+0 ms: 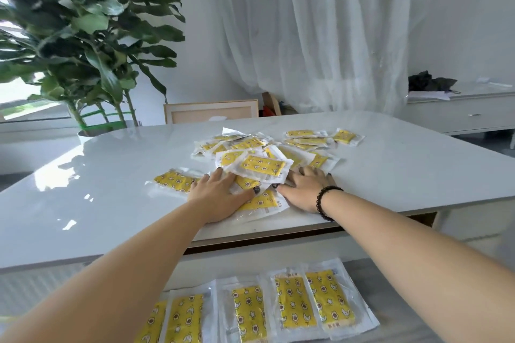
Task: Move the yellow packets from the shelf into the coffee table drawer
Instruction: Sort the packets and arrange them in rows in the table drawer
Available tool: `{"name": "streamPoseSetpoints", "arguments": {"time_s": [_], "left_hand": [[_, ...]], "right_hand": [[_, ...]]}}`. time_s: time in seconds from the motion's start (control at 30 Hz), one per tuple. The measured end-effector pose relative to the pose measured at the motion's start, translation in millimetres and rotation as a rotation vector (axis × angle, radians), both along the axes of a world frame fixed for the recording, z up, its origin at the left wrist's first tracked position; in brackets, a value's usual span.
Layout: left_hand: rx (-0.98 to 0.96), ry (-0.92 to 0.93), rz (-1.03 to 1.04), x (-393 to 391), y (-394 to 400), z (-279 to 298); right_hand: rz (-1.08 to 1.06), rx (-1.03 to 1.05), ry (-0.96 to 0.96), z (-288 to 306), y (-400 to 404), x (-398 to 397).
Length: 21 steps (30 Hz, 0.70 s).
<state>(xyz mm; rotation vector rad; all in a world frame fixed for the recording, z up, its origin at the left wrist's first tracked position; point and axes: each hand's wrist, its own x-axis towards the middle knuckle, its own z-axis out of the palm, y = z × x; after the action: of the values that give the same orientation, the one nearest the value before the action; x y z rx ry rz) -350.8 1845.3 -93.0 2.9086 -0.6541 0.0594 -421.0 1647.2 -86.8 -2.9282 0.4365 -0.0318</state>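
- Glossy white tabletop, strewn mid-surface with a heap of yellow packets.
- Left hand and right hand flat on the heap's near edge, fingers spread, each grip apart.
- Five more packets in a row below the tabletop's near edge.
- Behind: leafy plant, sheer white curtain, white cabinet.

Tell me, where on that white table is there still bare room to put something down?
The table is bare on its left side, between the plant and the left hand, and on the right beyond the right hand, toward the far corner. The middle is crowded: the heap of yellow packets spreads there, both hands resting flat on its near edge.
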Motion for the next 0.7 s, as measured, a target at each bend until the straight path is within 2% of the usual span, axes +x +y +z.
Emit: {"name": "streamPoseSetpoints", "arguments": {"time_s": [0.17,0.23,0.33,0.43,0.57,0.7], "left_hand": [[0.005,0.056,-0.006,-26.8,10.1,3.4],[-0.022,0.100,-0.014,-34.5,14.1,5.7],[-0.171,0.116,0.025,-48.2,20.8,8.3],[-0.228,0.029,0.128,-70.6,24.2,17.6],[-0.230,0.006,-0.075,-102.0,25.5,39.7],[-0.001,0.078,-0.230,-132.6,30.3,40.4]], "right_hand": [[0.027,-0.009,0.071,8.1,21.5,-25.9],[0.021,0.060,0.089,17.2,29.6,-32.9],[0.005,0.182,0.025,24.1,39.1,-42.4],[-0.094,0.106,-0.047,25.3,44.0,-56.1],[-0.020,-0.011,-0.118,26.3,46.4,-68.1],[0.174,-0.159,-0.046,25.5,53.4,-68.5]]}}
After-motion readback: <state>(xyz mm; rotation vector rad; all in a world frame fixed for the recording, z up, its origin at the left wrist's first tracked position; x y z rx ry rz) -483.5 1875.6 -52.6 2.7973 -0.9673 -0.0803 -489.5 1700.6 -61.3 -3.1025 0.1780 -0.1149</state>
